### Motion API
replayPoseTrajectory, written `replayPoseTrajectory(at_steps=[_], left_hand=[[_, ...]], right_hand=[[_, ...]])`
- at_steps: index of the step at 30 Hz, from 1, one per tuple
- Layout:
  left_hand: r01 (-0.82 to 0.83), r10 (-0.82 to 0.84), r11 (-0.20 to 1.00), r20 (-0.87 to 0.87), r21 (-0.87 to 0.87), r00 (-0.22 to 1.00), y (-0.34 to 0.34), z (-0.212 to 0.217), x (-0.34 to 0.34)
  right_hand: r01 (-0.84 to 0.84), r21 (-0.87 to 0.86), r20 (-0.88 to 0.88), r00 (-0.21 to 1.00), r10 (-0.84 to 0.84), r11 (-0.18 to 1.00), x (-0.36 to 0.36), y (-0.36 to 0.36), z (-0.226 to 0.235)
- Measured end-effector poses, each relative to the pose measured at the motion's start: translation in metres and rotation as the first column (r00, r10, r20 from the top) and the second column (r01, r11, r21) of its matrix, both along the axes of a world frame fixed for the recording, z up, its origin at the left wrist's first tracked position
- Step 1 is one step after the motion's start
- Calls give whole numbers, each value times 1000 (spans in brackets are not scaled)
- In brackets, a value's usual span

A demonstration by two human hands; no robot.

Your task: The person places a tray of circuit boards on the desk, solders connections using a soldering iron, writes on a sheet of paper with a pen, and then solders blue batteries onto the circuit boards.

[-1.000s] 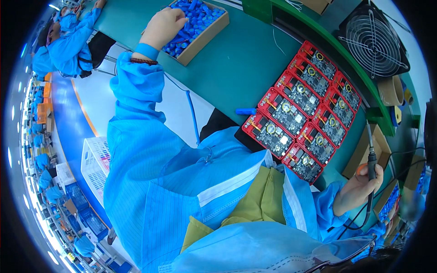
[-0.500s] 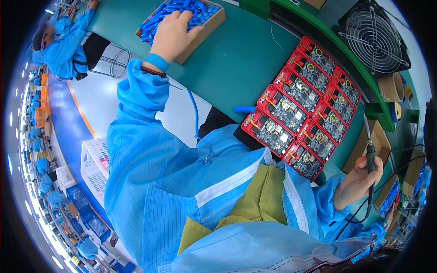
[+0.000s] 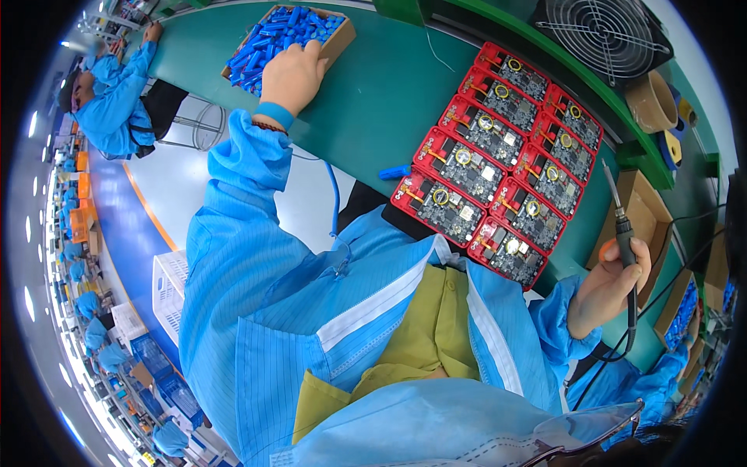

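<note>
Iron (image 3: 620, 218) in right hand (image 3: 611, 289), fist wrapped round the dark grip; long axis near upright in the view, thin tip up and leaning slightly left, cord (image 3: 615, 354) trailing down from the butt and off to the right; it is held off the right end of the table, clear of the boards, near an open carton (image 3: 650, 206).

Left hand (image 3: 292, 74) stretched far forward, resting on the near edge of a cardboard box (image 3: 342, 39) of blue cells (image 3: 272, 39); fingers curled down over the cells, though whether they pinch one is hidden, cannot tell; blue cuff at the wrist.

Boards (image 3: 498, 159) in red trays, laid in two rows running diagonally from near centre to upper right, each with a dark circuit face up; one loose blue cell (image 3: 395, 172) lies on the mat just left of the nearest tray.

Table (image 3: 373, 101) green, matte, bending with the lens; broad bare strip between box and trays; near edge runs just below the lowest trays.

Fan (image 3: 603, 31) with wire grille behind the trays; tape rolls (image 3: 657, 105) at far right; a person in a blue coat (image 3: 113, 97) seated further along the line at upper left; white crate (image 3: 170, 292) on the floor beside the left sleeve.
</note>
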State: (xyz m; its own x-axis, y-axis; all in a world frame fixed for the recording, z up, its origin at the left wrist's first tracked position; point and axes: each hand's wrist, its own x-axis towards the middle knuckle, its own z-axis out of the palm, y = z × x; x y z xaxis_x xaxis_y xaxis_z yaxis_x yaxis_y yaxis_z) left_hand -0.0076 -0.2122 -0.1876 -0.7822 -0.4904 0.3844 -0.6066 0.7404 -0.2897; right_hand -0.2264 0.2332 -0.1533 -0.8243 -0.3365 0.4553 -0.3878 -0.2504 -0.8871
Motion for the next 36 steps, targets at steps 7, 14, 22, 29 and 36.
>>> replayPoseTrajectory(at_steps=[7, 14, 22, 29, 36], left_hand=[[-8, 8, 1000, -43, 2, 999, 7, 0, -4], [133, -133, 991, -62, 1, 989, 62, 0, -18], [142, -145, 989, -119, -31, 982, 57, -2, -68], [100, -107, 993, -145, -57, 984, 64, -10, -90], [115, -124, 990, -127, -81, 984, 80, -8, -91]], right_hand=[[25, -25, 9, 1000, -25, 999, 1, 8, -3], [25, -39, 23, 999, -24, 999, 2, 3, 0], [-14, -13, -1, 1000, 14, 1000, 5, 4, 7], [8, 12, 10, 1000, -8, 1000, 3, 1, 5], [-12, 1, -53, 999, 12, 1000, 5, -9, 12]])
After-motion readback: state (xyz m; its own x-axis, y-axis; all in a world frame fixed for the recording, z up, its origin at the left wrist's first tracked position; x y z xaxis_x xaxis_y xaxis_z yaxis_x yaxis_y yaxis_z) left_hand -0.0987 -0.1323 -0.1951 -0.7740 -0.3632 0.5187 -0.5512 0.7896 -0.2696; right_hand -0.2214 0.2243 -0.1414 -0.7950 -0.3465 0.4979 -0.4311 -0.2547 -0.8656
